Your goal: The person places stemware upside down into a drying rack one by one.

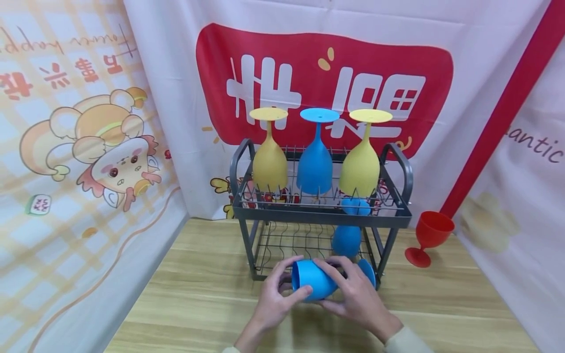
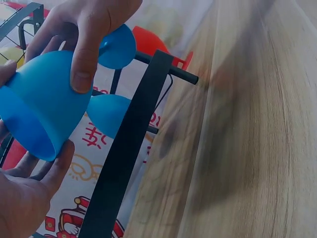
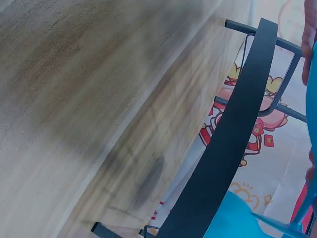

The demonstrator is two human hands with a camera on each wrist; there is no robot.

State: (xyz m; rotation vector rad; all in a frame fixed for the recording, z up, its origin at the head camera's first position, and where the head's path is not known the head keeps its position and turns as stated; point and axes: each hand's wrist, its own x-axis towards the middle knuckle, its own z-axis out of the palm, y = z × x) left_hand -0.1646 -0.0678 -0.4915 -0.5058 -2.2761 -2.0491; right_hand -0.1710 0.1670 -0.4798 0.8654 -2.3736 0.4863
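Observation:
A blue plastic goblet (image 1: 314, 280) lies sideways between both hands, its mouth turned left and its round foot at the right. My left hand (image 1: 274, 300) grips the bowl near the rim, thumb in front and fingers behind. Around the stem end of the bowl, my right hand (image 1: 355, 296) holds with thumb below and fingers over the top. In the left wrist view, the held goblet (image 2: 49, 96) shows its hollow mouth tipped downward. Both hands are just in front of a dark two-tier dish rack (image 1: 320, 215). The right hand hides the stem in the head view.
Upside down on the upper tier stand a mustard goblet (image 1: 270, 169), a blue goblet (image 1: 315, 169) and a yellow goblet (image 1: 360, 169). Another blue goblet (image 1: 346, 241) stands inverted on the lower tier's right. A red goblet (image 1: 434, 229) stands upright on the wooden table (image 1: 190, 304).

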